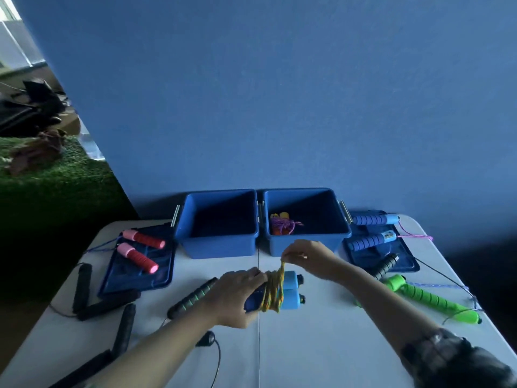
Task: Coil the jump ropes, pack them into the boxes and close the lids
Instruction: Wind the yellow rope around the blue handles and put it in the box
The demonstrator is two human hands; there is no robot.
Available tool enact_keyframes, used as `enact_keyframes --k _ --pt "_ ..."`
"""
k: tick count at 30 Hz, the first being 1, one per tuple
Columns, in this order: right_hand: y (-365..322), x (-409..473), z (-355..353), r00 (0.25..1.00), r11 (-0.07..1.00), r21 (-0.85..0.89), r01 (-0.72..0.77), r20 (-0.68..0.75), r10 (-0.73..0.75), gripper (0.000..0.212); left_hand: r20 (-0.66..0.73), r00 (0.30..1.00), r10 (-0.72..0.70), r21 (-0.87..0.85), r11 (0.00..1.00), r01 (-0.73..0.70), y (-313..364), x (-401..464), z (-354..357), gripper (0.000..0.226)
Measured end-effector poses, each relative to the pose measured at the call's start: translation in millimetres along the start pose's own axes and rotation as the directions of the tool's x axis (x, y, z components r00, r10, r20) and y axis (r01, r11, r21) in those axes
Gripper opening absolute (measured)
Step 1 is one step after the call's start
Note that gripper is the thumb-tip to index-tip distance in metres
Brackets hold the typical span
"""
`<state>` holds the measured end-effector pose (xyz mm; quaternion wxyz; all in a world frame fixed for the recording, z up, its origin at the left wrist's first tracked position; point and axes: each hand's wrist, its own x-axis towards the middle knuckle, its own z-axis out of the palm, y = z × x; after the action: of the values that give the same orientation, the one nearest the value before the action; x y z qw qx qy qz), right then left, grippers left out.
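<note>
My left hand (236, 296) grips a pair of blue jump-rope handles (291, 292) held side by side just above the table. A yellow-orange rope (275, 292) is wound around them. My right hand (305, 254) pinches the free end of that rope above the handles. Two open blue boxes stand at the back: the left box (221, 247) holds nothing that I can see, and the right box (307, 242) has a coiled purple rope with orange handles (284, 225) inside.
A lid (134, 275) on the left carries pink-red handles (140, 250). A lid (402, 264) on the right carries blue handles (372, 233). Black handles (103, 303) lie left, a black-green one (193, 298) near centre, green ones (430, 299) right. A blue wall rises behind.
</note>
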<state>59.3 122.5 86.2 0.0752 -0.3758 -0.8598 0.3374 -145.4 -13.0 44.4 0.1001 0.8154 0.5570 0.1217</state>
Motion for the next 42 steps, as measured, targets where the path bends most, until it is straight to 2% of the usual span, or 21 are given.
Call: enact_keyframes --k 3,5,7,10,13,15,16,19,22,25,28,30,33,37,42 --pt "14.6 1.8 5.1 0.992 0.935 0.349 -0.054 -0.089 0.091 0.008 -0.068 0.985 -0.157 -0.261 0.956 0.135 5.6 -1.9 -10.1 0.052" --pt "19.3 0.3 13.2 0.982 0.850 0.513 -0.122 -0.062 0.178 0.014 -0.103 0.965 -0.242 -0.337 0.921 0.195 5.7 0.2 -16.5 0.049" --pt "18.5 -2.8 24.9 0.974 0.757 0.623 -0.199 0.043 0.220 0.020 -0.136 0.941 -0.309 -0.376 0.895 0.239 5.5 4.4 -21.9 0.045" --pt "5.0 -10.6 41.3 0.964 0.693 0.673 -0.259 0.141 0.224 0.012 -0.194 0.890 -0.412 -0.402 0.861 0.311 0.3 9.9 -26.0 0.041" --pt "-6.4 -17.9 60.9 0.955 0.692 0.665 -0.282 0.122 0.271 0.014 -0.227 0.827 -0.514 -0.395 0.825 0.404 -8.0 13.0 -27.4 0.041" --pt "-10.7 -23.2 70.6 0.952 0.738 0.616 -0.278 0.072 0.298 0.011 -0.196 0.794 -0.575 -0.359 0.796 0.488 -13.1 13.9 -26.4 0.044" --pt "-11.5 -26.3 73.6 0.952 0.792 0.546 -0.272 0.033 0.304 0.016 -0.173 0.784 -0.596 -0.337 0.784 0.521 -14.6 13.6 -25.1 0.045" --pt "-12.0 -36.7 78.1 0.959 0.949 0.177 -0.261 -0.062 0.276 0.020 -0.059 0.756 -0.652 -0.274 0.739 0.615 -15.8 11.7 -19.2 0.055" --pt "-15.3 -47.2 76.4 0.979 0.975 -0.103 -0.196 -0.071 0.189 0.019 0.079 0.763 -0.641 -0.134 0.752 0.646 -10.8 10.5 -10.2 0.080" --pt "-21.3 -54.8 69.4 0.993 0.944 -0.309 -0.119 -0.036 0.113 0.023 0.120 0.804 -0.583 -0.006 0.809 0.588 -2.9 12.1 -2.3 0.082" --pt "-26.4 -57.0 58.9 0.999 0.910 -0.412 -0.040 -0.040 0.026 0.025 0.158 0.843 -0.514 0.082 0.858 0.507 6.0 12.3 6.5 0.079" --pt "-29.5 -55.4 51.0 0.998 0.907 -0.422 0.005 -0.055 -0.032 0.027 0.153 0.868 -0.473 0.142 0.880 0.454 10.5 8.7 12.5 0.081" --pt "-30.3 -48.5 38.7 0.996 0.940 -0.340 -0.018 -0.084 -0.011 0.025 0.123 0.913 -0.390 0.193 0.911 0.363 13.8 2.3 17.5 0.085" --pt "-22.3 -39.7 27.4 0.990 0.994 -0.053 -0.092 -0.109 0.086 0.020 0.101 0.951 -0.294 0.243 0.934 0.263 19.0 -1.9 17.4 0.087" --pt "-16.5 -37.1 24.8 0.972 0.940 0.277 -0.198 -0.071 0.226 0.043 0.070 0.968 -0.241 0.215 0.951 0.221 23.7 -4.0 18.5 0.085"
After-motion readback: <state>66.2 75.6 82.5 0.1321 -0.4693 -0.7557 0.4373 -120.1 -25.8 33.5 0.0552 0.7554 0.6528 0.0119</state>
